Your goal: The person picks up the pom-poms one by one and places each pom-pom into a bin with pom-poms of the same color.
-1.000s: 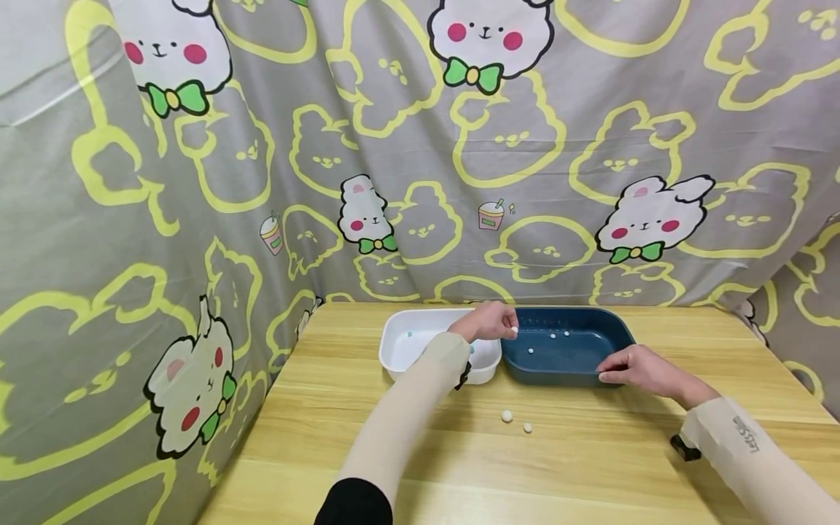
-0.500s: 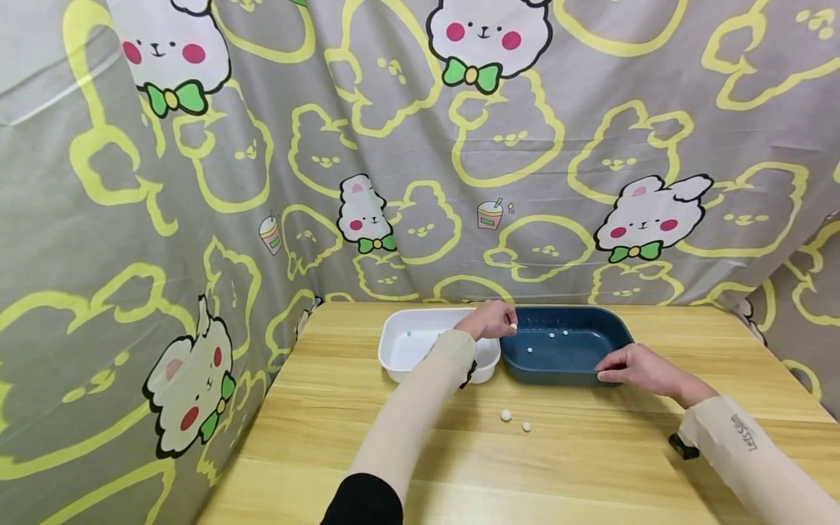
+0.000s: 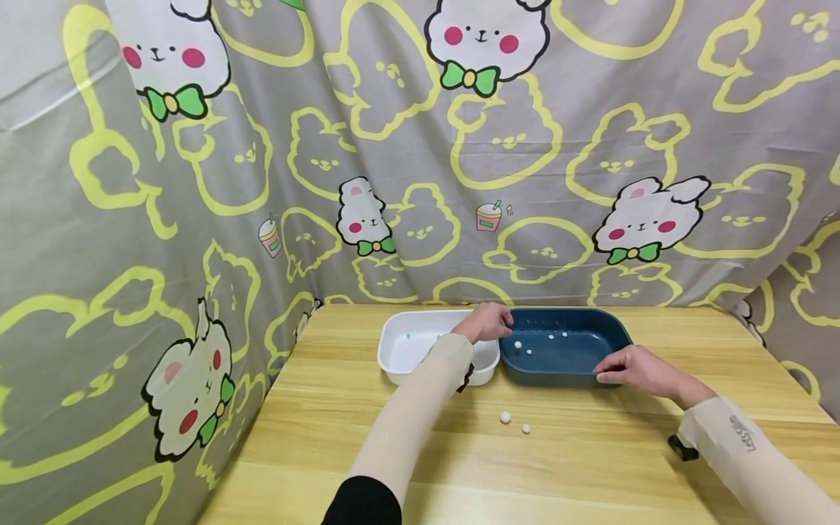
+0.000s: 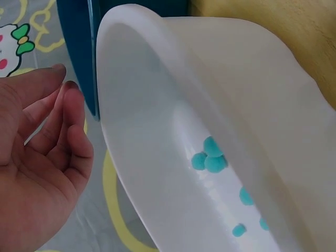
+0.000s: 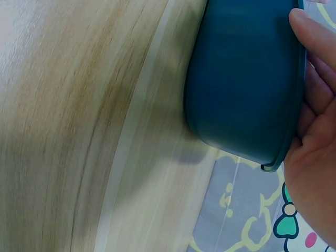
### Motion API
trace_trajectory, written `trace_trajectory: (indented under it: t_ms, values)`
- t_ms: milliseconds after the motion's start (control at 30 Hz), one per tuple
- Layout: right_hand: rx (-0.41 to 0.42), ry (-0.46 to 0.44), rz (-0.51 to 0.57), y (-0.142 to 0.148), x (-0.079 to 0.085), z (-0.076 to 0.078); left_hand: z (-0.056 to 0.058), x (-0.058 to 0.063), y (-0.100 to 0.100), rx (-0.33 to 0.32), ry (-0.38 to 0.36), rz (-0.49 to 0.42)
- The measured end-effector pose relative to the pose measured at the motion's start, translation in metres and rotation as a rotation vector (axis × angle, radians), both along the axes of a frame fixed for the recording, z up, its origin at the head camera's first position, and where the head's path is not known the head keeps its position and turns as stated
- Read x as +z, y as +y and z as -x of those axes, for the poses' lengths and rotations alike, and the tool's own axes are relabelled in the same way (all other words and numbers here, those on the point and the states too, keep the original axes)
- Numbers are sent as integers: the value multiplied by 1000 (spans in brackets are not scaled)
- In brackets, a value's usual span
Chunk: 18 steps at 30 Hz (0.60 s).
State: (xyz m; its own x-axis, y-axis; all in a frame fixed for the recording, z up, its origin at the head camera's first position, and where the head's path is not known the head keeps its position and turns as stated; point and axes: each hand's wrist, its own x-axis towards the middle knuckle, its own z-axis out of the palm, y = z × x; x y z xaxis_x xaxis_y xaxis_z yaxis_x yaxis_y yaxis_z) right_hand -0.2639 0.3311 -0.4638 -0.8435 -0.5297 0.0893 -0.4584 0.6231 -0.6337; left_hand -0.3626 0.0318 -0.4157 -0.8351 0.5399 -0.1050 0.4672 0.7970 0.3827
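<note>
My left hand (image 3: 487, 321) hovers over the meeting rims of a white basin (image 3: 394, 367) and a dark blue basin (image 3: 580, 357). Its fingers are loosely bent; the left wrist view shows nothing between thumb and fingertips. Several small white balls (image 3: 518, 345) lie on the blue basin's floor. Inside the white one are several teal balls (image 4: 214, 164), partly hidden by my forearm in the head view. At the blue basin's near right corner, my right hand (image 3: 642, 370) pinches the rim, thumb outside and fingers over the edge.
Two more white balls, a larger one (image 3: 504, 418) and a smaller one (image 3: 526, 429), lie on the wooden table (image 3: 590, 467) in front of the basins. A patterned curtain (image 3: 420, 160) hangs behind the table and along its left side.
A white ball that was between my left fingertips has been let go and now lies in the blue basin's left part. My right hand stays on the rim.
</note>
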Motion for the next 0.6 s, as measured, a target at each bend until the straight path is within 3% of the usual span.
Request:
trace_trajectory:
  t_ms: [300, 600]
  values:
    - [-1, 13, -11, -1, 2, -1, -8, 3, -13, -26, -3, -25]
    - [3, 15, -3, -1, 0, -1, -35, 7, -26, -140, -4, -71]
